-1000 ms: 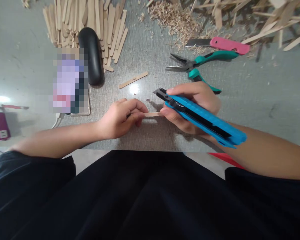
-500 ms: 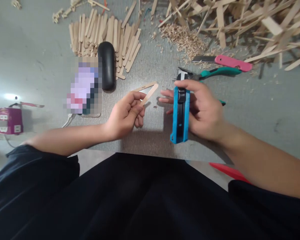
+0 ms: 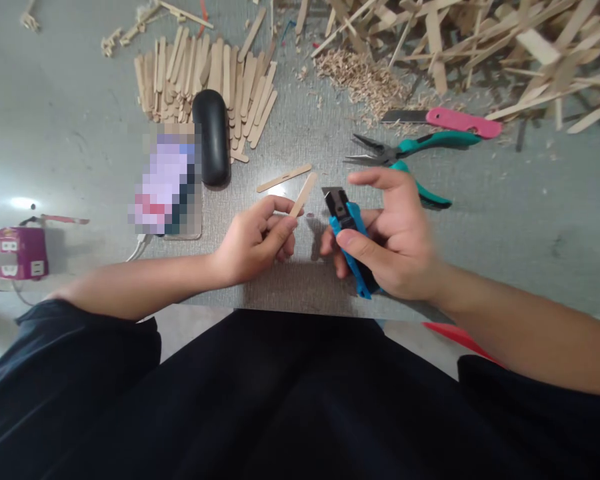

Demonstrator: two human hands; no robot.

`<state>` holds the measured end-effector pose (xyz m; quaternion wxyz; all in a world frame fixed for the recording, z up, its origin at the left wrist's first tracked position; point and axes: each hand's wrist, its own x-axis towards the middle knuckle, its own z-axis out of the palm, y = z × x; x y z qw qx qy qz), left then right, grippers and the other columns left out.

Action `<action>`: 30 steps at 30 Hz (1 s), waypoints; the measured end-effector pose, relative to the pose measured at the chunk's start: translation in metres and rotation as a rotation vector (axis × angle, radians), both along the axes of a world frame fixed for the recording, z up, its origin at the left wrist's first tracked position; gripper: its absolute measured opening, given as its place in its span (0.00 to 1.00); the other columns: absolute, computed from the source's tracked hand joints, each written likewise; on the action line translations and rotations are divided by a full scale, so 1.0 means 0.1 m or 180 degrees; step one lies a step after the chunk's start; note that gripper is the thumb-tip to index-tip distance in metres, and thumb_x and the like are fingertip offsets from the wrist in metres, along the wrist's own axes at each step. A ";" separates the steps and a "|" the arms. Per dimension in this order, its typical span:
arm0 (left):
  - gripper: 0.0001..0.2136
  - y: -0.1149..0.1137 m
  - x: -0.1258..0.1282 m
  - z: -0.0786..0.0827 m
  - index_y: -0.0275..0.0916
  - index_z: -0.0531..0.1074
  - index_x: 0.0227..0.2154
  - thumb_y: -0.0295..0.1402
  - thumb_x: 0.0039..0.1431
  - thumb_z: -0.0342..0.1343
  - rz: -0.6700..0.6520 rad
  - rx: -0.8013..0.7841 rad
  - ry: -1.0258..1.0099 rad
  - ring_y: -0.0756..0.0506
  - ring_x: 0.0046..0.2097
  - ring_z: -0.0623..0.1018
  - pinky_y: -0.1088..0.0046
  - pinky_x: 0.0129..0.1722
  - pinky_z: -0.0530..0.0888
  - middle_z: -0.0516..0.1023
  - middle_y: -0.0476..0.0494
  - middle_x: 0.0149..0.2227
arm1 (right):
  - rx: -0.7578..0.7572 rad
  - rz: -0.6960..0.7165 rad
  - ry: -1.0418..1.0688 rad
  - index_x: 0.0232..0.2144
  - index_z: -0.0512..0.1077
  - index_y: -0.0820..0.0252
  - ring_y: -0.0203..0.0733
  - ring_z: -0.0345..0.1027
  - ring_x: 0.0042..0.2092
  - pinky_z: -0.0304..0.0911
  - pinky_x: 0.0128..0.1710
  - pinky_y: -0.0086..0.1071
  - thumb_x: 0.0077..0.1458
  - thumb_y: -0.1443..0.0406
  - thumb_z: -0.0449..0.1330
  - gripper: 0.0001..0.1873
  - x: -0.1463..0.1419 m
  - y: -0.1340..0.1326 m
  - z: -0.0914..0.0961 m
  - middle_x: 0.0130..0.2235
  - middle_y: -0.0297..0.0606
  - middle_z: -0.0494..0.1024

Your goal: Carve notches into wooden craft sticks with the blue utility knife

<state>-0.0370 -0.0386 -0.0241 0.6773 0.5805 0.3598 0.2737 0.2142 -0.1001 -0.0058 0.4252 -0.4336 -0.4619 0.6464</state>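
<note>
Between thumb and fingers, my left hand [image 3: 257,237] pinches a wooden craft stick [image 3: 304,195], its rounded tip pointing up and to the right. Just above that hand another craft stick [image 3: 284,178] lies flat on the table, with a small dark slot near its middle. My right hand [image 3: 395,237] is wrapped round a blue and black utility knife [image 3: 349,233], the index finger lifted away from it. The knife's short blade points up and left, close to the held stick's tip but apart from it.
Green-handled pliers [image 3: 400,152] lie open beyond my right hand, below a pink folding saw [image 3: 463,122]. Wood shavings [image 3: 363,80] and heaped sticks [image 3: 480,47] fill the back right. Back left are craft sticks [image 3: 225,67], a black case [image 3: 211,138] and a blurred phone [image 3: 165,180].
The utility knife has tilted left and lowered in my right hand, its blade now showing, and the index finger has lifted off. My left hand has shifted slightly down and right with its stick.
</note>
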 end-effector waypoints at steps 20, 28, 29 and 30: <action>0.23 -0.06 0.01 0.02 0.40 0.83 0.45 0.57 0.83 0.65 0.0075 0.0503 0.0590 0.49 0.30 0.89 0.74 0.31 0.85 0.92 0.44 0.33 | -0.0685 0.0206 0.0146 0.43 0.73 0.54 0.35 0.69 0.21 0.65 0.18 0.28 0.82 0.63 0.64 0.08 -0.30 0.09 0.03 0.28 0.26 0.75; 0.24 -0.07 0.01 0.04 0.41 0.82 0.44 0.59 0.84 0.63 0.0055 0.0672 0.0701 0.48 0.30 0.90 0.71 0.32 0.86 0.92 0.45 0.33 | -0.0700 0.0217 0.0189 0.40 0.73 0.54 0.34 0.68 0.20 0.63 0.17 0.29 0.82 0.62 0.66 0.12 -0.30 0.09 0.05 0.28 0.26 0.75; 0.25 -0.07 0.01 0.04 0.41 0.82 0.44 0.60 0.84 0.62 0.0047 0.0654 0.0712 0.48 0.30 0.90 0.71 0.32 0.86 0.92 0.44 0.33 | -0.0722 0.0208 0.0195 0.39 0.73 0.54 0.34 0.68 0.20 0.63 0.17 0.29 0.82 0.63 0.66 0.13 -0.30 0.09 0.05 0.28 0.27 0.75; 0.26 -0.07 0.01 0.04 0.41 0.82 0.45 0.62 0.83 0.62 0.0042 0.0641 0.0711 0.48 0.30 0.90 0.71 0.32 0.86 0.93 0.44 0.34 | -0.0736 0.0198 0.0199 0.39 0.72 0.54 0.34 0.68 0.20 0.63 0.16 0.28 0.82 0.63 0.65 0.13 -0.30 0.09 0.05 0.28 0.27 0.75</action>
